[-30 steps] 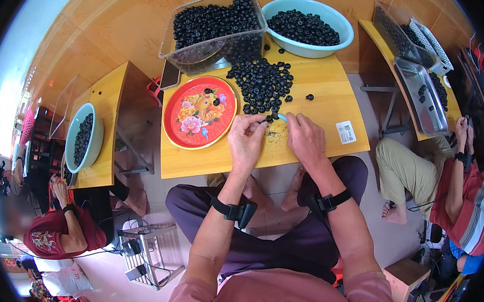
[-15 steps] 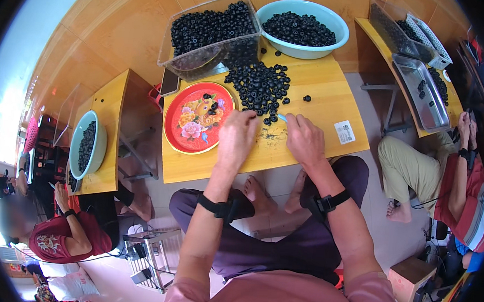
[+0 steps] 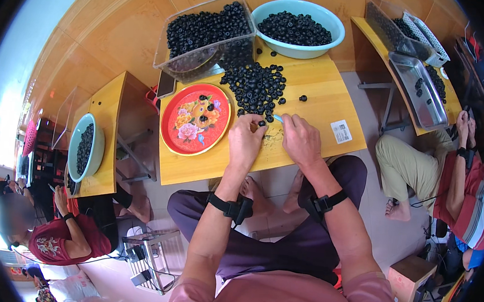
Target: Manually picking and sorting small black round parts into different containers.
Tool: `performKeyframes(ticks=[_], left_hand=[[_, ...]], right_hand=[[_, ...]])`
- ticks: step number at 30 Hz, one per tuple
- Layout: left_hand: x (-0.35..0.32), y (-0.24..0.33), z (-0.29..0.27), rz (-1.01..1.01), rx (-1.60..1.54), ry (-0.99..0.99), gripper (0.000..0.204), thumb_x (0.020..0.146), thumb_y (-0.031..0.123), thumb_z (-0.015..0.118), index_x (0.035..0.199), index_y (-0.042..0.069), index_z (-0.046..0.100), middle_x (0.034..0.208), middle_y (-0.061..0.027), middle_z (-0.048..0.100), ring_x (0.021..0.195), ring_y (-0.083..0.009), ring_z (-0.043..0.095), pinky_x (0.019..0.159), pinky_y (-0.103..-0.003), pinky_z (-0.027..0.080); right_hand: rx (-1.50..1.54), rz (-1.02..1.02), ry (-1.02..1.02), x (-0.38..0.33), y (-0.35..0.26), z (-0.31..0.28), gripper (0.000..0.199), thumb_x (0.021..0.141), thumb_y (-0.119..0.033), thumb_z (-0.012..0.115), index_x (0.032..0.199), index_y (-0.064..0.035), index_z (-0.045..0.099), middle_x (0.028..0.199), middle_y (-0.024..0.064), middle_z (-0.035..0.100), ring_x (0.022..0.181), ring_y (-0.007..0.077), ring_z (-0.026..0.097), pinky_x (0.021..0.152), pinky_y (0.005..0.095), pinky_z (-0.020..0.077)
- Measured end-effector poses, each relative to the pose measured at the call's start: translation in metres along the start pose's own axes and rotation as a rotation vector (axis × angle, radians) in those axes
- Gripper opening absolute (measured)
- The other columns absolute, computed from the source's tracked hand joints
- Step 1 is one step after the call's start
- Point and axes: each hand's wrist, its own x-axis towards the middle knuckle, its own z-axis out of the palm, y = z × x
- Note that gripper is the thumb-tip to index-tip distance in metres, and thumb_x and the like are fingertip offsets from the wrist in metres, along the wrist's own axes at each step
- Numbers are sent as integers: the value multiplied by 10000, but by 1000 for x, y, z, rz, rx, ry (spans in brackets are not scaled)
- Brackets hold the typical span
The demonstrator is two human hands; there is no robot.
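A small white label (image 3: 341,131) lies flat on your table (image 3: 324,95), near its right edge, just right of your right hand (image 3: 300,139). Your left hand (image 3: 247,139) rests palm-down, fingers pinched on a dark berry (image 3: 261,123) at the near edge of the berry pile (image 3: 254,86). Your right fingers close on a thin pale-blue tool (image 3: 278,119) pointing at that berry. A red plate (image 3: 195,119) sits just left.

Both hands lie close together, left (image 3: 245,140) fingers curled, right (image 3: 301,141) pinched, forearms outstretched
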Motion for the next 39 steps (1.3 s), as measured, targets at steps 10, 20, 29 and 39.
performKeyframes(ticks=[10,20,29,39], left_hand=[[-2,2,-5,-216,-274,28,224,809,51,835,990,-17,722,796,-55,677,671,-115,627,652,-273,540],[-5,-5,-6,-27,-238,80,241,831,48,814,1059,8,746,882,-78,681,717,-126,645,678,-291,543],[-5,-6,-3,-89,-310,21,299,837,9,780,1129,-12,716,899,-95,699,726,-133,658,696,-277,552],[-5,-3,-4,-105,-297,-6,315,832,-22,778,1140,-17,713,903,-55,714,761,-95,650,736,-255,562]], right_hand=[[2,-22,22,-1,-1,1,126,848,-80,623,973,-66,633,810,84,614,773,268,676,634,407,561],[-7,-56,20,-1,-2,1,138,841,-66,627,978,-73,629,784,76,593,748,262,666,607,399,549],[60,-170,26,-1,-4,-3,190,850,-65,630,1038,-64,656,785,75,588,737,253,655,605,392,544],[63,-183,16,-1,-4,-4,196,865,-81,638,1056,-56,669,788,79,577,735,254,648,604,389,540]])
